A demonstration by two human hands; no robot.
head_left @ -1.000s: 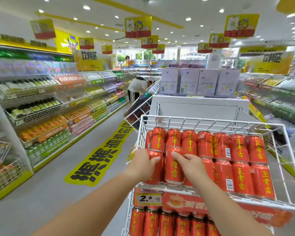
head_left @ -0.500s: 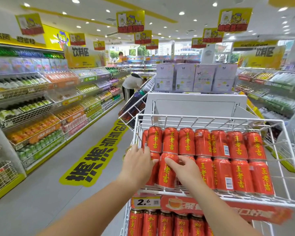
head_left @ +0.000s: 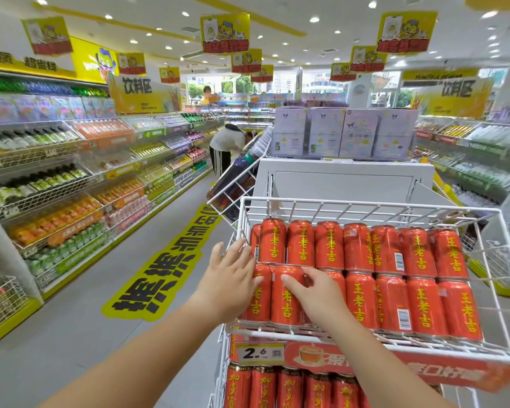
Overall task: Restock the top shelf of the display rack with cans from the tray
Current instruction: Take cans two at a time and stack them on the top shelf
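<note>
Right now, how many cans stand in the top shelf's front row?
7 front-row cans: two at the left end by the left hand, one mostly hidden behind the right hand, four more to its right. Back row not counted.

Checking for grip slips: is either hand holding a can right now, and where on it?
Neither lifts one. The right hand rests fingers on a front-row can, upper body; the left hand lies flat against the end can's side.

Both bare forearms extended forward, left hand (head_left: 233,272) fingers spread, right hand (head_left: 315,293) fingers curled
</note>
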